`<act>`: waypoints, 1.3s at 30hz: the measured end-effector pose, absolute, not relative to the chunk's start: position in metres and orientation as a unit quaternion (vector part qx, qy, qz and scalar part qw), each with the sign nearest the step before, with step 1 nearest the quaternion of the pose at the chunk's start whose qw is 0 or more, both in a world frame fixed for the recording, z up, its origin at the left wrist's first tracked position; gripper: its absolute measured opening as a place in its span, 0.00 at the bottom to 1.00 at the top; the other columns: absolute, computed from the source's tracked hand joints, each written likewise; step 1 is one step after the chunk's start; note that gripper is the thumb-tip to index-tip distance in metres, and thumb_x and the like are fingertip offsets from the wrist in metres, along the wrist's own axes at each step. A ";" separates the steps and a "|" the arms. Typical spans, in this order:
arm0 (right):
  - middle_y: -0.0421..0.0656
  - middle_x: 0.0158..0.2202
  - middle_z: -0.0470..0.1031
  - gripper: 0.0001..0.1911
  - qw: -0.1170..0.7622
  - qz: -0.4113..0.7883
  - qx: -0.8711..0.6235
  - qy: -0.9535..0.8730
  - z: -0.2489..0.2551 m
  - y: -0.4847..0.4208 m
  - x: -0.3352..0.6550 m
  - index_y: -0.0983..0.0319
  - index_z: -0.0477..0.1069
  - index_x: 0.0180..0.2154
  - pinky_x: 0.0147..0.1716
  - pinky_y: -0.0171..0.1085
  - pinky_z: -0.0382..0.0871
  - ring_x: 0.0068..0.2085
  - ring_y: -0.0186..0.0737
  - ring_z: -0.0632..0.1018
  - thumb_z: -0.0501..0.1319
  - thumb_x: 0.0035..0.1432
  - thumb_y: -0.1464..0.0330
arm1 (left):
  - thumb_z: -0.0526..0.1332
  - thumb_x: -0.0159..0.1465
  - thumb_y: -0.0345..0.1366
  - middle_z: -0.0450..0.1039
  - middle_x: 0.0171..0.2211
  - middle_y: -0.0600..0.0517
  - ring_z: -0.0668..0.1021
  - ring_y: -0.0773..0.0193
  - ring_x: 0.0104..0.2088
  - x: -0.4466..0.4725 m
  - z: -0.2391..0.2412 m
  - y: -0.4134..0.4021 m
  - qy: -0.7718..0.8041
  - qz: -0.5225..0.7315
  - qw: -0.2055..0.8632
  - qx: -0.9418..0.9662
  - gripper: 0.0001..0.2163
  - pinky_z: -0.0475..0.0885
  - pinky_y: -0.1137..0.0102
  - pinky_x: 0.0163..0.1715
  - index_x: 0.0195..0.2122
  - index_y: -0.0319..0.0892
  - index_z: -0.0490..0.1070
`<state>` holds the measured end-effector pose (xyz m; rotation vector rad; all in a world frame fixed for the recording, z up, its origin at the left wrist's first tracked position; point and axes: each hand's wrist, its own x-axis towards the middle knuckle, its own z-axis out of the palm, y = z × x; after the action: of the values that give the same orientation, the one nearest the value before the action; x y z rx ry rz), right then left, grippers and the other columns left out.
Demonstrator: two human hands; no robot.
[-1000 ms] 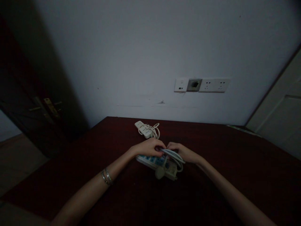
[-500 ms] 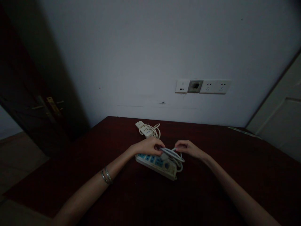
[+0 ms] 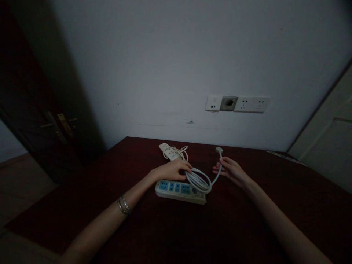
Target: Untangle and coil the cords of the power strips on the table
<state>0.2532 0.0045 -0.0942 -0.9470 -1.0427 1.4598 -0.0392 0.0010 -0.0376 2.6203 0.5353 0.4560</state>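
A white power strip (image 3: 180, 198) with blue sockets lies on the dark red table, its coiled white cord (image 3: 200, 181) looped over its right end. My left hand (image 3: 170, 171) is closed on the left side of the coil, just above the strip. To the right, my right hand (image 3: 229, 169) pinches the cord's free end close below the plug (image 3: 219, 150), which points up and away. A second, cream power strip (image 3: 168, 151), with its own cord (image 3: 183, 151) bundled on it, lies behind my left hand and is partly hidden by it.
The table (image 3: 132, 234) meets a pale wall with a row of wall sockets (image 3: 251, 104) at the right. A dark door with a handle (image 3: 64, 124) stands at the left, a white panel door (image 3: 332, 135) at the right.
My right hand has moved right and slightly up, drawing the plug end out from the coil. The blue-socketed strip has turned a little and lies more level. My left hand keeps its grip.
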 end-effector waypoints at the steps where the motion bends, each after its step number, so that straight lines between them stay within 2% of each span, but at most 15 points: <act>1: 0.38 0.25 0.71 0.09 0.543 0.609 -0.390 -0.427 -0.091 0.005 0.252 0.61 0.61 0.31 0.39 0.46 0.74 0.32 0.38 0.78 0.62 0.52 0.68 | 0.59 0.54 0.26 0.66 0.50 0.45 0.70 0.61 0.49 -0.040 -0.038 0.002 0.197 0.171 0.211 0.942 0.11 0.62 0.66 0.50 0.39 0.39 0.72; 3: 0.38 0.25 0.71 0.07 0.569 0.601 -0.375 -0.417 -0.083 0.005 0.248 0.60 0.62 0.31 0.40 0.47 0.74 0.32 0.38 0.78 0.61 0.53 0.69 | 0.61 0.54 0.28 0.62 0.53 0.44 0.67 0.59 0.52 -0.041 -0.043 0.004 0.207 0.182 0.216 0.937 0.10 0.60 0.64 0.52 0.38 0.39 0.72; 6: 0.38 0.26 0.70 0.07 0.606 0.579 -0.356 -0.413 -0.074 0.004 0.244 0.60 0.62 0.31 0.43 0.47 0.73 0.32 0.36 0.77 0.61 0.53 0.69 | 0.60 0.54 0.27 0.67 0.45 0.46 0.70 0.61 0.46 -0.041 -0.055 0.009 0.224 0.180 0.279 0.916 0.11 0.64 0.64 0.47 0.39 0.38 0.69; 8: 0.37 0.26 0.70 0.08 0.628 0.558 -0.352 -0.413 -0.070 0.003 0.241 0.59 0.62 0.30 0.45 0.47 0.72 0.32 0.35 0.77 0.62 0.53 0.67 | 0.58 0.54 0.25 0.69 0.39 0.49 0.72 0.65 0.40 -0.040 -0.065 0.013 0.237 0.178 0.383 0.875 0.14 0.67 0.67 0.42 0.42 0.39 0.66; 12: 0.36 0.25 0.68 0.10 0.656 0.534 -0.347 -0.405 -0.064 0.003 0.235 0.59 0.62 0.29 0.44 0.44 0.72 0.30 0.33 0.75 0.63 0.51 0.65 | 0.58 0.50 0.22 0.69 0.39 0.50 0.76 0.67 0.34 -0.034 -0.082 0.019 0.271 0.260 0.612 0.696 0.22 0.70 0.69 0.37 0.47 0.40 0.59; 15: 0.35 0.25 0.67 0.10 0.678 0.531 -0.330 -0.386 -0.059 0.002 0.232 0.59 0.61 0.28 0.42 0.42 0.72 0.28 0.30 0.73 0.64 0.49 0.66 | 0.60 0.53 0.28 0.70 0.33 0.51 0.77 0.66 0.30 -0.027 -0.086 0.017 0.320 0.313 0.678 0.583 0.22 0.71 0.69 0.32 0.49 0.39 0.57; 17: 0.35 0.25 0.66 0.10 0.693 0.533 -0.306 -0.376 -0.054 0.000 0.230 0.59 0.61 0.28 0.40 0.40 0.72 0.27 0.29 0.72 0.64 0.49 0.67 | 0.63 0.52 0.30 0.70 0.30 0.52 0.76 0.67 0.28 -0.022 -0.087 0.013 0.337 0.334 0.678 0.562 0.22 0.71 0.71 0.30 0.48 0.37 0.59; 21: 0.35 0.24 0.64 0.10 0.723 0.524 -0.269 -0.361 -0.042 -0.006 0.228 0.60 0.61 0.27 0.38 0.35 0.70 0.27 0.27 0.70 0.63 0.49 0.68 | 0.66 0.50 0.29 0.73 0.31 0.50 0.76 0.70 0.28 -0.013 -0.089 0.006 0.326 0.334 0.679 0.568 0.20 0.69 0.75 0.29 0.45 0.35 0.65; 30: 0.34 0.23 0.65 0.07 0.775 0.496 -0.232 -0.316 -0.014 -0.014 0.239 0.60 0.61 0.26 0.36 0.32 0.69 0.26 0.25 0.69 0.59 0.54 0.72 | 0.66 0.50 0.30 0.74 0.33 0.49 0.77 0.66 0.32 -0.014 -0.097 0.009 0.316 0.320 0.695 0.561 0.18 0.71 0.69 0.36 0.43 0.35 0.68; 35: 0.34 0.22 0.64 0.08 0.793 0.486 -0.228 -0.287 0.007 0.000 0.236 0.62 0.61 0.26 0.33 0.31 0.69 0.24 0.25 0.69 0.57 0.56 0.74 | 0.68 0.49 0.35 0.72 0.42 0.43 0.75 0.60 0.42 -0.009 -0.092 0.000 0.284 0.291 0.598 0.691 0.27 0.68 0.64 0.44 0.50 0.35 0.63; 39: 0.33 0.21 0.63 0.09 0.797 0.485 -0.267 -0.241 0.031 0.014 0.233 0.62 0.59 0.26 0.30 0.28 0.69 0.21 0.23 0.68 0.52 0.60 0.75 | 0.68 0.49 0.43 0.63 0.53 0.38 0.69 0.53 0.52 -0.014 -0.085 -0.014 0.266 0.256 0.471 0.801 0.37 0.63 0.58 0.51 0.57 0.38 0.53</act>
<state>0.2333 0.0137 0.0313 -0.5731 -0.5168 1.0421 -0.0143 -0.0145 -0.0847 1.9625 0.6503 0.6270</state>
